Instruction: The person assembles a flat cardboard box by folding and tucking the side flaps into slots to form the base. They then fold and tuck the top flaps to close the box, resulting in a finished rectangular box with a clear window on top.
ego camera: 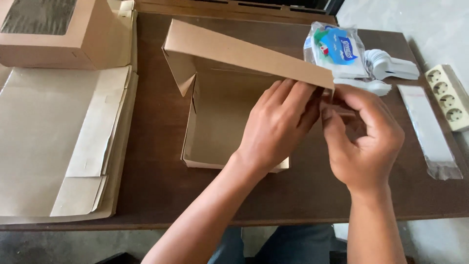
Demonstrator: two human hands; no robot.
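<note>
The hands (317, 127) cover the box's (220, 112) right corner, so how the flap meets the wall there can't be seen, and the right fingertips are tucked behind the left hand. The finished box (53, 34) at top left runs off the edge. The flat sheets (44, 146) are cut at left, the power strip (449, 98) at right.

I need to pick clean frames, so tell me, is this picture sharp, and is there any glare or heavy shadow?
Head view: mostly sharp; both hands, left hand and right hand, show crisp edges on the cardboard box. Soft daylight, faint shadows on the table, mild sheen on the plastic packet.
</note>
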